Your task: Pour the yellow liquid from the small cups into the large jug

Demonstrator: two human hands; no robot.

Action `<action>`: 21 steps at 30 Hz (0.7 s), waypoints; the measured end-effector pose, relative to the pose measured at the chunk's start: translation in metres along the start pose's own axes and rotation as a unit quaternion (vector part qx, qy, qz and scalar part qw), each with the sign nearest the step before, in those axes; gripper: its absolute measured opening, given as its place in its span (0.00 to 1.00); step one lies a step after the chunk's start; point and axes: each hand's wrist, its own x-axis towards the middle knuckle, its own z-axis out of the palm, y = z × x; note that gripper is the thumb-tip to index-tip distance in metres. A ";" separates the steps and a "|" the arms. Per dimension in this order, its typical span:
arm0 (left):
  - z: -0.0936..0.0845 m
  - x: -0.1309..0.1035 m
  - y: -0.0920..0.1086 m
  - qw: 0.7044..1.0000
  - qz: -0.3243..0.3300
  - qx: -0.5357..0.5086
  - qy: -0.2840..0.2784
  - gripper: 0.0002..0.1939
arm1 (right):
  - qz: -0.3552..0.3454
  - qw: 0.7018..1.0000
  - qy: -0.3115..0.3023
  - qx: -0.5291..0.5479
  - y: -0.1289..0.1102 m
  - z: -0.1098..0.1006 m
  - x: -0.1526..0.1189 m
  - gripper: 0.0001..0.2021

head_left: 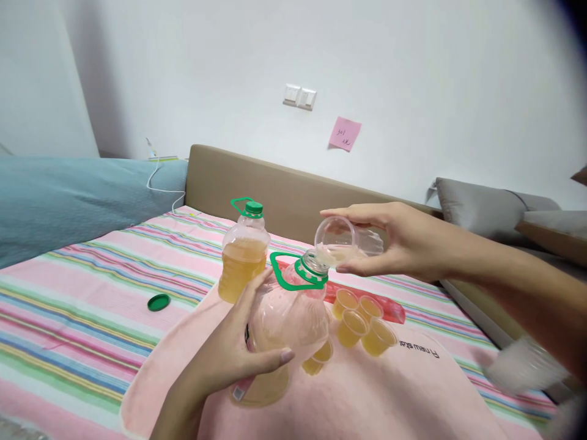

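Note:
My left hand [243, 345] is wrapped round a large clear plastic bottle [298, 318] with a green carrying ring at its neck. The bottle is uncapped and leans to the right, with some yellow liquid low inside. Between the thumb and fingers of my right hand [389, 238] is a clear plastic cup [337, 238], tipped on its side at the bottle's mouth. A little liquid lies along the cup's lower side. Several filled cups [353, 327] of yellow liquid stand just right of the bottle, one partly hidden behind it.
A second bottle [243, 263], green-capped and partly full, stands behind on the left. A green cap [158, 302] lies on the striped sheet [68, 324]. Under the cups is a pink mat [389, 391], with red plastic packaging [385, 305] behind them. Stacked clear cups [525, 365] lie at right.

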 end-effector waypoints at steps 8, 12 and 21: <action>0.000 -0.002 -0.001 1.000 -0.016 -0.017 -0.011 0.58 | -0.013 1.000 -0.013 -0.025 -0.008 -0.003 0.004 0.37; -0.001 -0.003 -0.002 1.000 -0.010 -0.016 -0.010 0.58 | -0.024 0.998 -0.025 -0.047 -0.012 -0.006 0.008 0.37; -0.004 -0.002 -0.001 1.000 0.005 0.003 -0.001 0.57 | -0.067 0.992 -0.041 -0.095 -0.028 -0.010 0.020 0.26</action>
